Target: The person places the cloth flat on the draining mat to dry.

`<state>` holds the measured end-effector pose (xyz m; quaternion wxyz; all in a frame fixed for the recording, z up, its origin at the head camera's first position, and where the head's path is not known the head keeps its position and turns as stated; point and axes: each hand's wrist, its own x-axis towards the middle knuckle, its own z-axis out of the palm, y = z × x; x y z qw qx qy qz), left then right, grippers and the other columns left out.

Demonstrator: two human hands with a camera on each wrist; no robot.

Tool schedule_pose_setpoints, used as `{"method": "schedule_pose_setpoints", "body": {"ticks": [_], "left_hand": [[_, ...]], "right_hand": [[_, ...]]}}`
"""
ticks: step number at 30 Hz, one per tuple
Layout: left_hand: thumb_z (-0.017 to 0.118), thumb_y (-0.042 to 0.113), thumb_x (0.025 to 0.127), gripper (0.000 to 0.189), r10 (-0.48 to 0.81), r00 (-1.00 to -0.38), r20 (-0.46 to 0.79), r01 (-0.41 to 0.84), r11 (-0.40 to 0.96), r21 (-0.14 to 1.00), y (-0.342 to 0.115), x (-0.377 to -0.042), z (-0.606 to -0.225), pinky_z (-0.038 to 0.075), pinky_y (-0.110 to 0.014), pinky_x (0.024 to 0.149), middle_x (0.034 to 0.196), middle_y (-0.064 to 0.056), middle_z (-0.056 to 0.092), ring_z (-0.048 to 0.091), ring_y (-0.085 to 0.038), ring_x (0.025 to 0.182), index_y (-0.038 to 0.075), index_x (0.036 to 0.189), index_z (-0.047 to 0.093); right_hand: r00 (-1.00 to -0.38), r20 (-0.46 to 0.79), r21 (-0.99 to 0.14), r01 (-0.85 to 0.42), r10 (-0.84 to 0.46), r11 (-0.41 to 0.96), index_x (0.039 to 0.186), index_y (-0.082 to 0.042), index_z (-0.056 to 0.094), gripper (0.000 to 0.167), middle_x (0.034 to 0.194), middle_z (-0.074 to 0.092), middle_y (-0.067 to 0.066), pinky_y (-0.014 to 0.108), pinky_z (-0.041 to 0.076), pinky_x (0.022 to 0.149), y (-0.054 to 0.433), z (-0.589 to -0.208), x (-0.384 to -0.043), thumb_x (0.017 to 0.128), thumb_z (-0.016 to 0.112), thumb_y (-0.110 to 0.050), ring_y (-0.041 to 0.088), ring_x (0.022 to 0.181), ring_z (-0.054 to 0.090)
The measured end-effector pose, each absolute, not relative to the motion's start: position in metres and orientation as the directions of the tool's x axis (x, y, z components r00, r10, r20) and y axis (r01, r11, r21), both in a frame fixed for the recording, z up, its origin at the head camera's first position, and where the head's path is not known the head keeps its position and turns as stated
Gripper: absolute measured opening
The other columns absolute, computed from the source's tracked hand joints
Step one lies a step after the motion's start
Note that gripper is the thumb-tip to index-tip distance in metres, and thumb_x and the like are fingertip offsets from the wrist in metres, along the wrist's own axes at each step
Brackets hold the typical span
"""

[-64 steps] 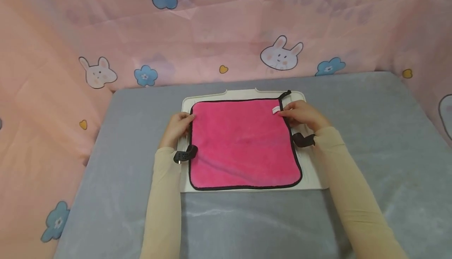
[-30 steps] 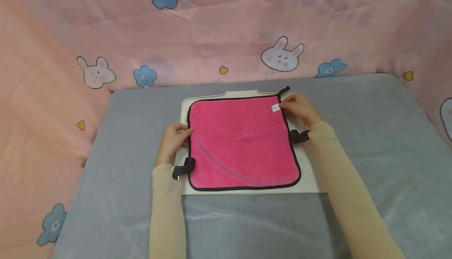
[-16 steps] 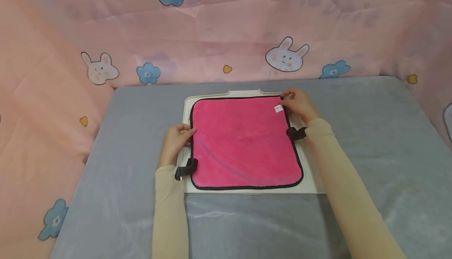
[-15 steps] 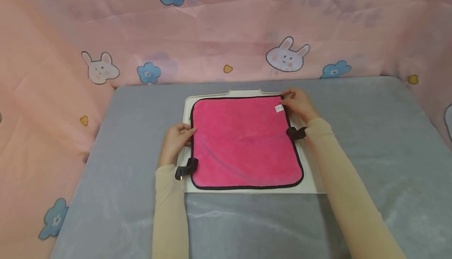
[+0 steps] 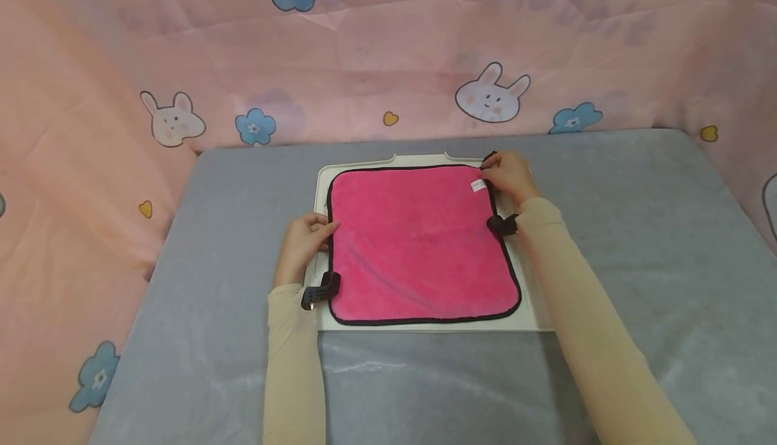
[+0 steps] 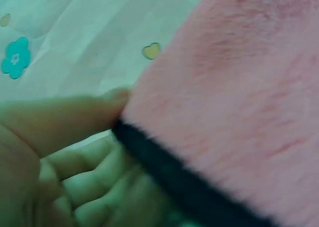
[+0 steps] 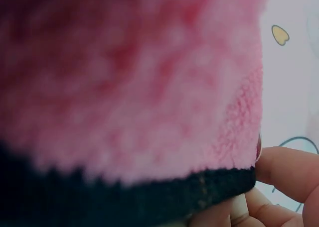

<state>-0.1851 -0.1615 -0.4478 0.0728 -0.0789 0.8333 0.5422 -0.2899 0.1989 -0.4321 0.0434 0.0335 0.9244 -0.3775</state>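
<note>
A bright pink plush towel [image 5: 419, 243] with black binding lies spread over a white board [image 5: 419, 160], a faint diagonal crease running across its lower left. My left hand [image 5: 303, 243] pinches the left edge about a third of the way down, thumb on top and fingers underneath, as the left wrist view shows with the black binding [image 6: 164, 167]. At the far right corner my right hand [image 5: 511, 175] pinches the towel, thumb above and fingers below the binding [image 7: 219, 184]. A white tag [image 5: 478, 185] sits just beside that thumb. The corner's black loop is mostly hidden by the fingers.
The board rests on a table with a grey cloth [image 5: 437, 391]. A pink curtain [image 5: 364, 61] printed with rabbits and flowers hangs behind and at the sides. Black wrist straps [image 5: 502, 225] reach over the towel's edges.
My right hand has slid up the towel's right edge to the far corner, partly covering the loop. My left hand has shifted down the left edge, then stayed there.
</note>
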Motion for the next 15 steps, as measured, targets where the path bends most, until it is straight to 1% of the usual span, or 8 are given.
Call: {"method": "schedule_pose_setpoints", "body": {"ticks": [2, 5, 8, 10, 11, 12, 13, 15], "left_hand": [[0.064, 0.014, 0.089, 0.023, 0.002, -0.973, -0.231, -0.211, 0.402, 0.891, -0.163, -0.182, -0.446, 0.048, -0.020, 0.055, 0.067, -0.001, 0.062, 0.055, -0.006, 0.051, -0.007, 0.096, 0.058], [0.065, 0.012, 0.088, 0.020, 0.092, -0.957, -0.275, -0.212, 0.424, 0.880, -0.166, -0.178, -0.443, 0.049, -0.021, 0.054, 0.060, 0.003, 0.058, 0.055, -0.007, 0.050, -0.006, 0.091, 0.055], [0.066, 0.014, 0.087, 0.020, 0.146, -0.940, -0.309, -0.204, 0.483, 0.851, -0.169, -0.173, -0.441, 0.048, -0.020, 0.055, 0.055, 0.006, 0.054, 0.053, -0.007, 0.050, -0.001, 0.083, 0.054], [0.067, 0.016, 0.086, 0.021, 0.171, -0.934, -0.313, -0.186, 0.517, 0.835, -0.169, -0.172, -0.441, 0.047, -0.021, 0.054, 0.052, 0.006, 0.050, 0.052, -0.007, 0.050, 0.001, 0.079, 0.054], [0.067, 0.016, 0.086, 0.021, 0.178, -0.932, -0.316, -0.177, 0.536, 0.826, -0.169, -0.171, -0.440, 0.046, -0.021, 0.054, 0.051, 0.006, 0.049, 0.051, -0.007, 0.050, 0.002, 0.077, 0.054], [0.068, 0.017, 0.085, 0.023, 0.187, -0.929, -0.318, -0.168, 0.554, 0.815, -0.169, -0.170, -0.440, 0.045, -0.021, 0.054, 0.051, 0.006, 0.047, 0.051, -0.007, 0.050, 0.003, 0.075, 0.053], [0.068, 0.016, 0.085, 0.022, 0.192, -0.927, -0.323, -0.165, 0.565, 0.808, -0.169, -0.168, -0.439, 0.045, -0.022, 0.054, 0.050, 0.006, 0.047, 0.051, -0.007, 0.049, 0.003, 0.075, 0.053], [0.069, 0.015, 0.084, 0.021, 0.200, -0.921, -0.335, -0.164, 0.581, 0.797, -0.168, -0.166, -0.437, 0.045, -0.022, 0.054, 0.051, 0.006, 0.047, 0.051, -0.007, 0.049, 0.003, 0.076, 0.053]], "right_hand": [[-0.993, -0.113, -0.700, 0.102, 0.031, 0.707, 0.109, 0.006, 0.063, 0.031, 0.087, 0.062, 0.017, 0.026, 0.040, 0.062, 0.200, -0.432, -0.288, 0.085, 0.061, -0.013, 0.012, 0.065, 0.047], [-0.991, -0.135, -0.718, 0.112, 0.020, 0.687, 0.112, 0.006, 0.059, 0.034, 0.089, 0.062, 0.017, 0.029, 0.042, 0.066, 0.202, -0.431, -0.283, 0.086, 0.061, -0.016, 0.014, 0.067, 0.050], [-0.981, -0.195, -0.736, 0.128, -0.027, 0.665, 0.124, 0.006, 0.049, 0.046, 0.105, 0.060, 0.024, 0.036, 0.043, 0.079, 0.205, -0.430, -0.276, 0.088, 0.062, -0.020, 0.023, 0.082, 0.056], [-0.969, -0.237, -0.752, 0.142, -0.064, 0.644, 0.131, 0.007, 0.040, 0.055, 0.114, 0.056, 0.028, 0.041, 0.040, 0.088, 0.207, -0.429, -0.269, 0.088, 0.063, -0.021, 0.029, 0.094, 0.055], [-0.962, -0.258, -0.757, 0.148, -0.083, 0.637, 0.133, 0.007, 0.037, 0.059, 0.117, 0.054, 0.029, 0.042, 0.039, 0.090, 0.209, -0.429, -0.266, 0.088, 0.064, -0.021, 0.029, 0.098, 0.054], [-0.956, -0.275, -0.762, 0.150, -0.104, 0.630, 0.133, 0.008, 0.034, 0.061, 0.115, 0.055, 0.028, 0.042, 0.039, 0.090, 0.210, -0.428, -0.262, 0.088, 0.065, -0.021, 0.029, 0.097, 0.054], [-0.951, -0.285, -0.764, 0.150, -0.120, 0.627, 0.131, 0.009, 0.035, 0.061, 0.108, 0.058, 0.026, 0.040, 0.040, 0.088, 0.212, -0.428, -0.257, 0.088, 0.066, -0.020, 0.026, 0.093, 0.056], [-0.943, -0.294, -0.774, 0.138, -0.158, 0.618, 0.120, 0.011, 0.044, 0.050, 0.088, 0.061, 0.016, 0.035, 0.043, 0.078, 0.216, -0.428, -0.248, 0.087, 0.067, -0.018, 0.020, 0.079, 0.056]]}}
